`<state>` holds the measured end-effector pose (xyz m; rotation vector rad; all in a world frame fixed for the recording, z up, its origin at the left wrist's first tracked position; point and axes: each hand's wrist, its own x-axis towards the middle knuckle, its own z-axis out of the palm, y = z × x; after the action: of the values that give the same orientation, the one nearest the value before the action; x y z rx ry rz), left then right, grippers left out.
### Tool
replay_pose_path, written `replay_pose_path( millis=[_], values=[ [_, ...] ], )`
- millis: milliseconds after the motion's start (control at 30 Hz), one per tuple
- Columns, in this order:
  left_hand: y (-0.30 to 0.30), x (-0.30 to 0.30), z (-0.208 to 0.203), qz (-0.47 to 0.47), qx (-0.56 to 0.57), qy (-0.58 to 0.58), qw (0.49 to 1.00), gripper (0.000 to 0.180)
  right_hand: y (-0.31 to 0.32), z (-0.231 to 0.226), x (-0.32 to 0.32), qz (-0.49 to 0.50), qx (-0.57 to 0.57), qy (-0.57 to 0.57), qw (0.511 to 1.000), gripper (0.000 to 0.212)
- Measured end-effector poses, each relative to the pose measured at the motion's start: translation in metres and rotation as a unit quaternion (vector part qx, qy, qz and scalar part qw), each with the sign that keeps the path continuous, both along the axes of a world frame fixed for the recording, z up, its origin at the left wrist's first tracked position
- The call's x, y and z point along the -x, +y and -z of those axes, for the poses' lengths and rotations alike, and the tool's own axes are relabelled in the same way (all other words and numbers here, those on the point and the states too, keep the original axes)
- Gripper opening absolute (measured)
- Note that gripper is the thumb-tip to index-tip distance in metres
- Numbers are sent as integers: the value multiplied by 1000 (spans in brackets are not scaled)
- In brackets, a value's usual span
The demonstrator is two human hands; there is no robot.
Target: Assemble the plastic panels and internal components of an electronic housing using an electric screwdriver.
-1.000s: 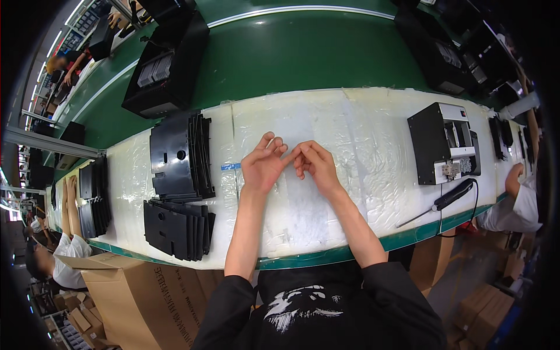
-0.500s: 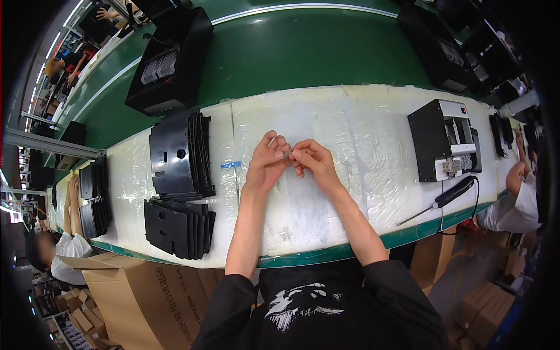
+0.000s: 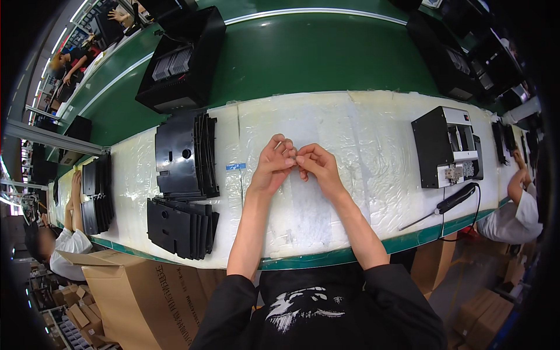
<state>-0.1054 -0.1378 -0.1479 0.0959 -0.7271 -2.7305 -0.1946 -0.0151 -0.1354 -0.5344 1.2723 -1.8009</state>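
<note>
Over the middle of the plastic-covered work surface [image 3: 297,224], my two hands meet at the fingertips. My left hand [image 3: 273,165] has its palm turned up, with curled fingers and the thumb against them. The thumb and forefinger of my right hand [image 3: 319,168] are pinched together, touching the left fingertips. Whatever lies between the fingers is too small and too covered to name. A strip of blue tape [image 3: 235,166] is stuck on the surface left of my left hand.
Two stacks of black plastic panels, a far one [image 3: 185,154] and a near one [image 3: 181,227], lie at left. A black and silver machine [image 3: 446,149] stands right, with an electric screwdriver [image 3: 455,199] before it. Black cases rest on the green conveyor [image 3: 315,52]. Co-workers sit at both sides.
The small grey piece that showed between my fingertips is now mostly covered by them. My left thumb and fingers have shifted slightly. The whole view has moved a little.
</note>
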Motion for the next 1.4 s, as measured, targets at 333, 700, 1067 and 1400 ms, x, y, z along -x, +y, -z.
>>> replay_pose_path(
  millis=[333, 700, 1067, 1400],
  values=[
    [-1, 4, -6, -12, 42, -49, 998, 49, -1, -1, 3, -7, 11, 8, 1000, 11],
    [-1, -2, -10, 0, 75, -51, 996, 48, 1, 1, -1, 0, 4, 0, 1000, 13],
    [-2, 0, -13, -2, 96, -45, 994, 48, 0, -1, -1, 1, -1, 29, 1000, 10],
    [-2, 1, -9, -9, 94, -46, 994, 47, 0, -1, 0, 2, -7, 33, 999, 7]
  ],
)
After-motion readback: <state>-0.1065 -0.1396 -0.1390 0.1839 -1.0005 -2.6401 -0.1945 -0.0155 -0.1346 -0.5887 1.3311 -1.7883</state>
